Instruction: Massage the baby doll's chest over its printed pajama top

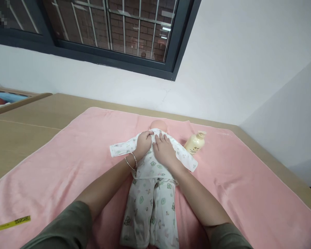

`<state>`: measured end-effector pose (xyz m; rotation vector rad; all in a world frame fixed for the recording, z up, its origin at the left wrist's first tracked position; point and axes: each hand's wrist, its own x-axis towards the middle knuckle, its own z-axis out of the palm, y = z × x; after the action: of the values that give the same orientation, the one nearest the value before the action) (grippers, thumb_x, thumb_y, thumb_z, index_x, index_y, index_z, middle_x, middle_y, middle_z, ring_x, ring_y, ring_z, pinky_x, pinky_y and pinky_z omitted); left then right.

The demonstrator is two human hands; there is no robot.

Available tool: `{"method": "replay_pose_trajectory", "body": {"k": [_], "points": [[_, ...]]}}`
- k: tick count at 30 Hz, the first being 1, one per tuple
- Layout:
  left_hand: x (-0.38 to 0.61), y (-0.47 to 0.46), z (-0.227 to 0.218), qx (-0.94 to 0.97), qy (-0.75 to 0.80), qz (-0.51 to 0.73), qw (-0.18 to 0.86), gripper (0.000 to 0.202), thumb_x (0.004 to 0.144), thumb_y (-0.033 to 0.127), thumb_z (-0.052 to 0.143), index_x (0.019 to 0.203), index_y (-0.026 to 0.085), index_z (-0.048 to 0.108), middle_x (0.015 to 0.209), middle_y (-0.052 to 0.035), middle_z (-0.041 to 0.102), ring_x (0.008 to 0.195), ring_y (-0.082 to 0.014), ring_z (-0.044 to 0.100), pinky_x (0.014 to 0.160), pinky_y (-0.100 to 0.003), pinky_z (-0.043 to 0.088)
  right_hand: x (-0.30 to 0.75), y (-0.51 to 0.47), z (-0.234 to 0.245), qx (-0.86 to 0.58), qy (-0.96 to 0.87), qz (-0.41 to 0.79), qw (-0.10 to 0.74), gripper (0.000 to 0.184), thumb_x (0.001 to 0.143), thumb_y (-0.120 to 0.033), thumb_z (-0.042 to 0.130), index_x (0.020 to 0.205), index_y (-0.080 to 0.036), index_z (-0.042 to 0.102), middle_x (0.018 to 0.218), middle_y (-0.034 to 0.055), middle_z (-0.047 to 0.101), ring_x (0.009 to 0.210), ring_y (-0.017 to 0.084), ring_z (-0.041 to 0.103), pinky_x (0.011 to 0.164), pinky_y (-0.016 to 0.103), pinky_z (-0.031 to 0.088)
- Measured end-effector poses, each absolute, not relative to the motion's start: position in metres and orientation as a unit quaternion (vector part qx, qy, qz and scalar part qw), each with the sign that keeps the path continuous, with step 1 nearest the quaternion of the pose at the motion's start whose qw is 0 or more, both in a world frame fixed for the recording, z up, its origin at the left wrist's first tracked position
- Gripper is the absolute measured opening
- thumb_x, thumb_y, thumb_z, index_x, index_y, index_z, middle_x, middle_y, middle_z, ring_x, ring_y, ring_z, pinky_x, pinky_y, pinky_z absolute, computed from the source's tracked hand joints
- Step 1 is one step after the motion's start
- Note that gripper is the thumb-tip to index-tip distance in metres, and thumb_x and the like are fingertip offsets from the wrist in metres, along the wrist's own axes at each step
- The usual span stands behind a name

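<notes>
A baby doll lies on its back or front, I cannot tell which; only its bald head shows above the collar. It wears a white printed baby shirt, sleeves spread to both sides, and matching trousers. At the neckline, my left hand is closed with curled fingers on the shirt's cloth; a bangle circles that wrist. My right hand rests open and flat on the upper shirt, its fingers pointing toward the collar. A cream pump bottle leans or lies beside the right sleeve.
A pink blanket with some wrinkles covers much of the wooden table. A yellow printed strip lies at the lower left. Behind the table stand a white wall and a dark-framed barred window.
</notes>
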<state>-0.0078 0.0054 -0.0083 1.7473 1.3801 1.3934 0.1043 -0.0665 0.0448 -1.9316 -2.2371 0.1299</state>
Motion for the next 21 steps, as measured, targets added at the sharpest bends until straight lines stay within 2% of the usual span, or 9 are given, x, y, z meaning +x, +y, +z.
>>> {"method": "replay_pose_trajectory", "body": {"k": [5,8,10,12,16,19,21], "points": [[-0.006,0.003,-0.005,0.713,0.522,0.446,0.144,0.039,0.091,0.01,0.04,0.11,0.012,0.073,0.128,-0.0147,0.071,0.125,-0.0256,0.063,0.113,-0.041,0.048,0.133,-0.041,0.045,-0.685,-0.712,0.082,0.132,0.062,0.108,-0.042,0.031,0.157,-0.006,0.039,0.164,0.0221,0.038,0.155,0.032,0.032,0.125,0.045,0.024],[-0.005,-0.005,0.004,0.753,0.532,0.376,0.094,0.037,0.094,0.011,0.039,0.111,0.011,0.072,0.12,-0.0167,0.073,0.119,-0.0276,0.065,0.11,-0.043,0.049,0.141,-0.036,0.043,-0.695,-0.699,0.089,0.144,0.063,0.107,-0.048,0.033,0.15,-0.005,0.049,0.158,0.0227,0.048,0.15,0.031,0.04,0.123,0.041,0.028],[-0.003,-0.012,0.009,0.776,0.537,0.325,0.069,0.033,0.095,0.013,0.04,0.108,0.01,0.071,0.113,-0.0173,0.074,0.113,-0.0292,0.066,0.106,-0.044,0.05,0.143,-0.036,0.041,-0.696,-0.698,0.087,0.147,0.064,0.107,-0.048,0.032,0.149,-0.004,0.049,0.158,0.0235,0.047,0.15,0.032,0.039,0.123,0.042,0.027],[0.0,-0.02,0.013,0.787,0.544,0.288,0.049,0.032,0.096,0.015,0.042,0.111,0.008,0.07,0.115,-0.019,0.073,0.116,-0.0314,0.065,0.106,-0.045,0.049,0.144,-0.036,0.04,-0.69,-0.703,0.083,0.151,0.064,0.107,-0.047,0.032,0.15,-0.003,0.047,0.158,0.0238,0.046,0.151,0.031,0.038,0.124,0.041,0.026],[0.005,-0.025,0.013,0.787,0.545,0.286,0.048,0.039,0.098,0.016,0.041,0.128,0.006,0.063,0.135,-0.0199,0.066,0.132,-0.0323,0.056,0.115,-0.047,0.04,0.146,-0.035,0.041,-0.675,-0.716,0.08,0.162,0.058,0.107,-0.046,0.033,0.143,-0.006,0.055,0.15,0.0216,0.057,0.142,0.03,0.05,0.118,0.039,0.034],[-0.001,-0.015,0.012,0.795,0.528,0.291,0.075,0.038,0.1,0.019,0.037,0.125,0.01,0.064,0.136,-0.0173,0.067,0.131,-0.0291,0.058,0.116,-0.045,0.039,0.14,-0.039,0.045,-0.674,-0.721,0.063,0.151,0.055,0.107,-0.041,0.031,0.142,-0.006,0.057,0.145,0.0205,0.061,0.137,0.03,0.054,0.116,0.039,0.036],[-0.007,-0.007,0.013,0.805,0.516,0.279,0.092,0.036,0.101,0.02,0.036,0.12,0.012,0.065,0.13,-0.0156,0.07,0.126,-0.0273,0.061,0.113,-0.043,0.042,0.13,-0.047,0.047,-0.683,-0.717,0.049,0.132,0.055,0.107,-0.035,0.031,0.147,-0.002,0.051,0.15,0.0228,0.056,0.143,0.031,0.048,0.12,0.04,0.032]]}}
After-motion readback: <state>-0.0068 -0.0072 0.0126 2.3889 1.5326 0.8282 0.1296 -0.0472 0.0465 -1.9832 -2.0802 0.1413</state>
